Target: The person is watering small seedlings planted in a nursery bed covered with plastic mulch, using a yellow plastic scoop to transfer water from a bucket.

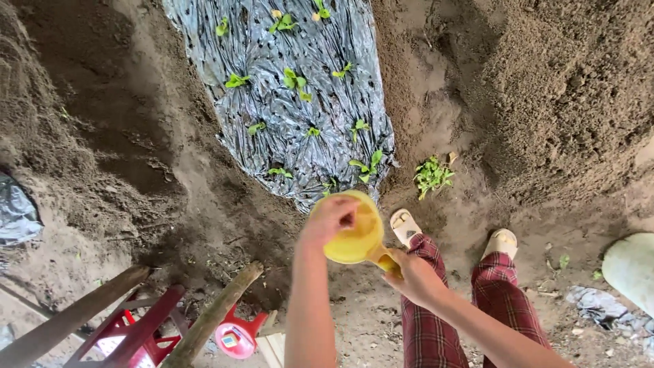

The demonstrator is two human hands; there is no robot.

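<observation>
Head view, looking down at bare soil. Right hand (417, 276) has its grip clamped on the handle of a yellow scoop (354, 232), held low in front of the legs. Left hand (332, 217) reaches over the scoop's rim, fingers (347, 219) curled into the bowl; grip looks pinched together, but what it holds, if anything, cannot be told. Scoop sits between both hands, above the ground, just at the near end of the plastic sheet (293, 129).

The sheet is silver-black mulch film covering a raised bed, running away from the person. Small green seedlings (295, 80) poke through holes in it, in rough rows. A loose bunch of seedlings (432, 175) lies on the soil just right of the sheet's end. Soil mounds (565, 88) flank the bed on both sides.

Person wears red plaid trousers (429, 327) and pale sandals (405, 225), feet apart on the path. Lower left: a red plastic stool (139, 334), wooden poles (211, 317) leaning across it, and a pink round tub (235, 337). A pale sack (630, 269) is at the right edge.
</observation>
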